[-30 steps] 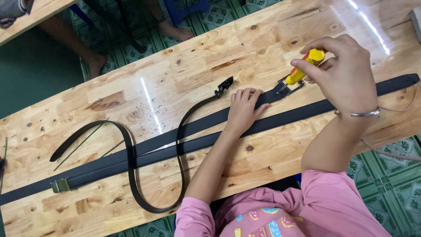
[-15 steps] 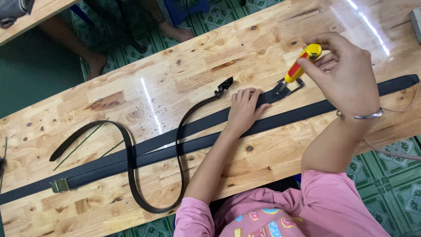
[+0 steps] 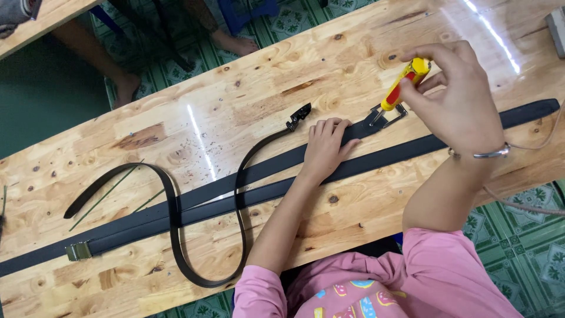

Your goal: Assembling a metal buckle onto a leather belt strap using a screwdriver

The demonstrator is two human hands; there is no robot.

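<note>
- On the wooden table [image 3: 376,53], seen from the head camera, the right hand [image 3: 459,97] has its fingers curled around a yellow-and-red screwdriver [image 3: 402,88], pinching the handle near its top.
- Its long axis runs on a slant: the handle end is up and to the far right, and the metal tip points down and to the near left, into the metal buckle [image 3: 388,115].
- That buckle lies flat just below and left of the right hand, at the end of a black belt [image 3: 265,174].
- Flat on the same belt, just left of the buckle, lies the left hand [image 3: 326,147]; its fingers are stretched out and pressed down, gripping nothing, with fingertips pointing toward the far side.
- Long and straight, this belt runs from the near left of the table up to the buckle; a second straight black belt [image 3: 471,132] lies close beside it on the near side and reaches the far right edge.
- A looping black belt [image 3: 176,224] curls across both, from a free end at the left, down toward the near edge, and up to a small black clasp [image 3: 298,116] just left of the left hand.
- A dull green buckle [image 3: 78,251] sits on the straight belts at the near left.
- Beyond the far edge, another person's bare feet [image 3: 232,41] rest on the green patterned floor [image 3: 518,235].
</note>
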